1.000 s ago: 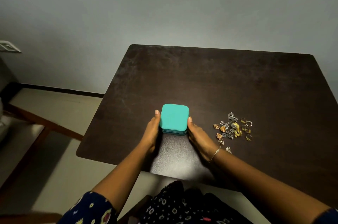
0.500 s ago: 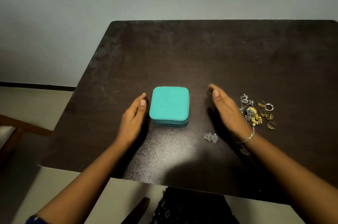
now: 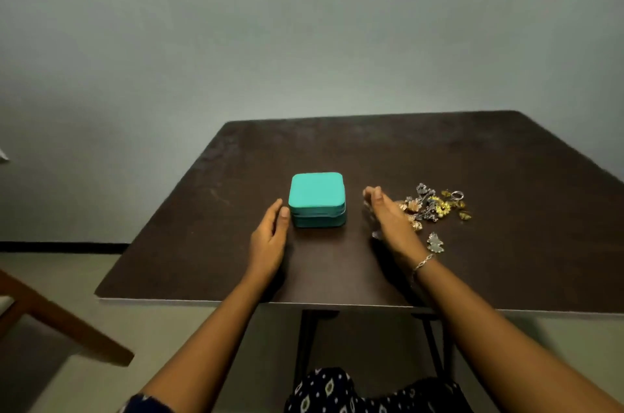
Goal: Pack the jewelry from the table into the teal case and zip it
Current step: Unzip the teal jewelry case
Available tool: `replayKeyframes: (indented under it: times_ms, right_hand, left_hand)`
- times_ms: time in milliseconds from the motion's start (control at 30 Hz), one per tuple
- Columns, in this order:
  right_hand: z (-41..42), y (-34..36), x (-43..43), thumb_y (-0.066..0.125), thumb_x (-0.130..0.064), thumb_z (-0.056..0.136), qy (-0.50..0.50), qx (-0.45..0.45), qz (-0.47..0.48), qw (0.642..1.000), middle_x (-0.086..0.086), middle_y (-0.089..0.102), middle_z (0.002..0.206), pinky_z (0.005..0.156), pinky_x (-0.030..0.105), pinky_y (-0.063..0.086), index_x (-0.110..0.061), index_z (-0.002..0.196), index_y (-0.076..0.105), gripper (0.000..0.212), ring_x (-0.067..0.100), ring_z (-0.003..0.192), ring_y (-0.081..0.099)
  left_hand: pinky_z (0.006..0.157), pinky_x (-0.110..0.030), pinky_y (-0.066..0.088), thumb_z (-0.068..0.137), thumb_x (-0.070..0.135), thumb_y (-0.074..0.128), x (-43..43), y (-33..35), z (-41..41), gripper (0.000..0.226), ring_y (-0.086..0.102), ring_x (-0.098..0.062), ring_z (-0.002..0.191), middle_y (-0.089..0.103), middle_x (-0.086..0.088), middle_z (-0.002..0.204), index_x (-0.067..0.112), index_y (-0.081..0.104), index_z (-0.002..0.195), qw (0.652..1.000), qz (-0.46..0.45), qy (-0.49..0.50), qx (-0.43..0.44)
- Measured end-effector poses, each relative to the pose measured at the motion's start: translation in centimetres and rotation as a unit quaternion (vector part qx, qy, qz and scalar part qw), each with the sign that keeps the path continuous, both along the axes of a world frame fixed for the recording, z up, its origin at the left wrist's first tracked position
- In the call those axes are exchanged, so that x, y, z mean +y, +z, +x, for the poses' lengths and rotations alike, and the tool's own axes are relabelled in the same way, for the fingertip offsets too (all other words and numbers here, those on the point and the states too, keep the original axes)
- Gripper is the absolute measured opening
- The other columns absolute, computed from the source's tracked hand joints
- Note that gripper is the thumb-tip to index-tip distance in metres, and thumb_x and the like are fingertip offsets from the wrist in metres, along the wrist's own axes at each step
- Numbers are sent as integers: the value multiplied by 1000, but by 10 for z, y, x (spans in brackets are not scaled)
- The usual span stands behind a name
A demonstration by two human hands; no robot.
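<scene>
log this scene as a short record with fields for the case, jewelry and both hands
case: teal, closed, on the table
jewelry: loose pile on the table, right of the case
left hand: open, beside the case's left side
right hand: open, between case and jewelry
grip: none seen on anything

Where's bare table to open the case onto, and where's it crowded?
Bare: the table behind the teal case to the far edge, and the near patch between left hand and right hand. Crowded: right of the right hand, where jewelry lies scattered.
</scene>
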State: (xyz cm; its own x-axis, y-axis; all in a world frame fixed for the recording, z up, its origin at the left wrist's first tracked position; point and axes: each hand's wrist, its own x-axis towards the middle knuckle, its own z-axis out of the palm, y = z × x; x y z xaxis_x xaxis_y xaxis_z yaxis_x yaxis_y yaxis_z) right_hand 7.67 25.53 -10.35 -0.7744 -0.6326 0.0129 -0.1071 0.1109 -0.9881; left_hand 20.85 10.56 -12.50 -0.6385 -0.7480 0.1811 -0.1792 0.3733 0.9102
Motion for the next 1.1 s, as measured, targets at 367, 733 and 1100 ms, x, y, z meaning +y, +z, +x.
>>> replayKeyframes:
  times_ms: [367,733,1100]
  right_hand:
    - [34,24,8,25,-41,97,14,-49,-23,998,8,35,146,109,29,27,-5,140,30,57,18,133,36]
    - [32,28,-17,24,-39,98,10,-151,-102,983,4,36,143,107,26,26,-2,140,28,56,17,135,32]
    - [30,-2,-39,25,-34,98,7,-66,-104,992,0,49,132,102,20,32,-11,135,43,47,8,120,44]
  left_hand:
    - [104,-21,23,98,35,33,16,19,14,47,33,-17,134,37,-5,146,13,36,139,997,61,-29,21]
    - [109,-28,21,96,42,31,10,26,0,56,27,-19,137,31,-5,149,13,29,143,991,117,-44,39]
    - [102,-36,42,87,56,42,2,12,-12,61,52,-17,118,56,-5,128,14,49,131,985,123,-47,108]
